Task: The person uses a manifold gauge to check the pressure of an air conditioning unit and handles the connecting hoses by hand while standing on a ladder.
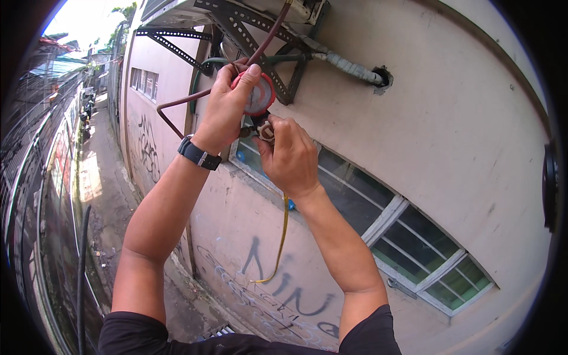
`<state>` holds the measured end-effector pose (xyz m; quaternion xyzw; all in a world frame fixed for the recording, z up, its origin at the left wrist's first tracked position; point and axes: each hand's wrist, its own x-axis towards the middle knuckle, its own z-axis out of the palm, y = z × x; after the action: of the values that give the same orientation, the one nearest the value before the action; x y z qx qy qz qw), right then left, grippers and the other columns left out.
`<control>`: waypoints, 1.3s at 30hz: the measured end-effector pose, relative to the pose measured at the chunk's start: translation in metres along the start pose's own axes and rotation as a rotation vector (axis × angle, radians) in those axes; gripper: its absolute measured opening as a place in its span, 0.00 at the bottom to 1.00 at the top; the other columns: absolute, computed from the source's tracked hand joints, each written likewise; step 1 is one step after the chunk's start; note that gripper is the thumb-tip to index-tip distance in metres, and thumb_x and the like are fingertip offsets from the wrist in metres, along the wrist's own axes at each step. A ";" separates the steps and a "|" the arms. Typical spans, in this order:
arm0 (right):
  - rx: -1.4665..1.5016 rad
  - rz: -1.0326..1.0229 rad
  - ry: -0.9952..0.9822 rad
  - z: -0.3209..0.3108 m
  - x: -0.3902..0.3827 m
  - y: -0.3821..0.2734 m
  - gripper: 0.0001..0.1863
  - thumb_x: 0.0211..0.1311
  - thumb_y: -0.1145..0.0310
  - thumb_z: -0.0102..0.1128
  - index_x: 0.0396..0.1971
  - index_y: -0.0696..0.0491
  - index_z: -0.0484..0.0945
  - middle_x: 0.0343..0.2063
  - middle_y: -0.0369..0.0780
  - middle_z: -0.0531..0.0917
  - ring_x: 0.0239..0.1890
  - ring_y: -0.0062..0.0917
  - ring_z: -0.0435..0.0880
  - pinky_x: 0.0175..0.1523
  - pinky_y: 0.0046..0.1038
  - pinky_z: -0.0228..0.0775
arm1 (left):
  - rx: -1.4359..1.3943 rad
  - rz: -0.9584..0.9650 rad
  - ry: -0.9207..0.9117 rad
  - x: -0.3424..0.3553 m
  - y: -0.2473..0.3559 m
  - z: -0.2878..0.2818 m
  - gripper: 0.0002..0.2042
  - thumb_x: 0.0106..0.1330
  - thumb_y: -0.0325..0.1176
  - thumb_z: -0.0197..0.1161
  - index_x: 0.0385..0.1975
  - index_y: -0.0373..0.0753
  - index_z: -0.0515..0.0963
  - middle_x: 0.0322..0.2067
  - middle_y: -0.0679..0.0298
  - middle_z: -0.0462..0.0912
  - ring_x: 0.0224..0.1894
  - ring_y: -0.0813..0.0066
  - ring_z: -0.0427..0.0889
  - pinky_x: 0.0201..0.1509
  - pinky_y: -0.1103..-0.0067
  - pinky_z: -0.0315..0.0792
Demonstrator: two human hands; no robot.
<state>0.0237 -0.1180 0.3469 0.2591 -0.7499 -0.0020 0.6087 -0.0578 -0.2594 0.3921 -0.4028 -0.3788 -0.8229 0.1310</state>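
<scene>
My left hand (228, 106), with a black watch on its wrist, grips a round red pressure gauge (261, 94) held up against a beige wall. My right hand (290, 155) sits just below the gauge, fingers closed on a small knob or fitting (265, 130) under it. A thin yellow hose (282, 234) hangs down from beneath my right hand. A dark red hose (269, 35) runs up from the gauge toward a unit on perforated metal brackets (236, 26).
A white-framed window (408, 231) runs along the wall below my hands. An insulated pipe (355, 70) enters a hole in the wall. Graffiti marks the lower wall. A narrow alley (100, 195) with a fence lies far below at the left.
</scene>
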 end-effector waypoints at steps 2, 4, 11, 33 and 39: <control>0.056 0.036 -0.010 -0.002 0.003 -0.001 0.24 0.53 0.68 0.75 0.48 0.55 0.74 0.34 0.40 0.79 0.35 0.38 0.83 0.40 0.37 0.76 | -0.023 -0.001 0.008 0.000 -0.001 -0.001 0.26 0.74 0.47 0.66 0.60 0.32 0.69 0.48 0.62 0.78 0.49 0.80 0.77 0.52 0.81 0.76; 0.074 0.045 -0.013 -0.005 0.003 -0.001 0.24 0.53 0.68 0.75 0.48 0.54 0.74 0.34 0.40 0.79 0.35 0.38 0.83 0.40 0.37 0.76 | -0.084 -0.066 0.001 -0.002 -0.001 0.001 0.27 0.74 0.47 0.66 0.61 0.33 0.69 0.49 0.62 0.78 0.50 0.79 0.77 0.51 0.79 0.78; 0.109 0.070 -0.051 -0.014 0.003 -0.005 0.23 0.54 0.68 0.76 0.47 0.54 0.74 0.33 0.40 0.79 0.35 0.37 0.84 0.39 0.37 0.76 | -0.071 -0.017 -0.001 0.000 -0.007 0.000 0.20 0.77 0.45 0.61 0.59 0.40 0.70 0.46 0.65 0.79 0.47 0.78 0.82 0.46 0.77 0.83; 0.161 0.123 -0.121 -0.018 0.001 -0.008 0.22 0.58 0.65 0.74 0.48 0.55 0.74 0.33 0.40 0.79 0.35 0.35 0.84 0.39 0.37 0.77 | 0.094 0.089 -0.014 -0.001 -0.009 -0.003 0.21 0.74 0.47 0.65 0.48 0.32 0.75 0.57 0.62 0.65 0.57 0.75 0.71 0.62 0.79 0.68; 0.183 0.146 -0.108 -0.018 0.002 -0.011 0.22 0.59 0.65 0.74 0.48 0.55 0.74 0.34 0.40 0.79 0.36 0.36 0.84 0.39 0.36 0.77 | 0.101 0.081 -0.017 -0.003 -0.005 -0.002 0.23 0.73 0.48 0.66 0.50 0.31 0.75 0.61 0.60 0.64 0.60 0.73 0.70 0.64 0.77 0.69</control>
<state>0.0443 -0.1226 0.3500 0.2580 -0.7955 0.0966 0.5398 -0.0596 -0.2583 0.3865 -0.4177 -0.4044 -0.7932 0.1812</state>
